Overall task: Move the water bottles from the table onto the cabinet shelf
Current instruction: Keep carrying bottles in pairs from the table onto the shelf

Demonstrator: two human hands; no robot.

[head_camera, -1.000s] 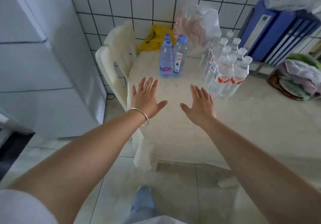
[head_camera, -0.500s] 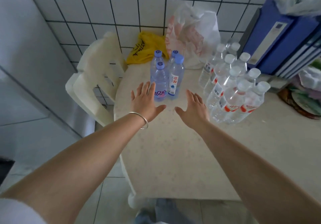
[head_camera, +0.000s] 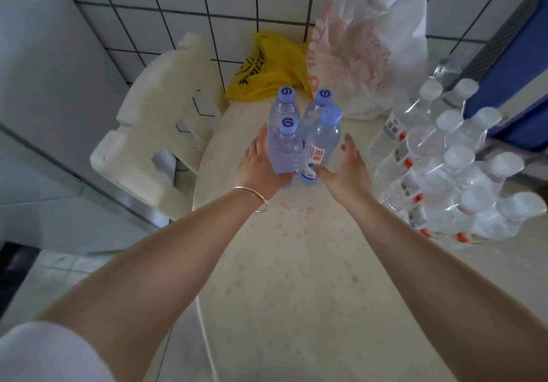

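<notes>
Head view: cream table (head_camera: pixel 296 278) fills the centre, white plastic chair (head_camera: pixel 160 132) at its 9 o'clock edge. Shrink-wrapped pack of clear bottles (head_camera: pixel 444 174) at 3 o'clock on the tabletop; white plastic bag (head_camera: pixel 370 40) at 1 o'clock, yellow bag (head_camera: pixel 267 67) at 12, both against the tiled wall. Four blue-capped water bottles (head_camera: pixel 305 132) stand upright, clustered at 12 o'clock on the table. Left hand (head_camera: pixel 261 165) touches the nearest bottle's left side, fingers straight, thumb under its base. Right hand (head_camera: pixel 347 171) spread open just right of the cluster, thumb touching the labelled bottle.
</notes>
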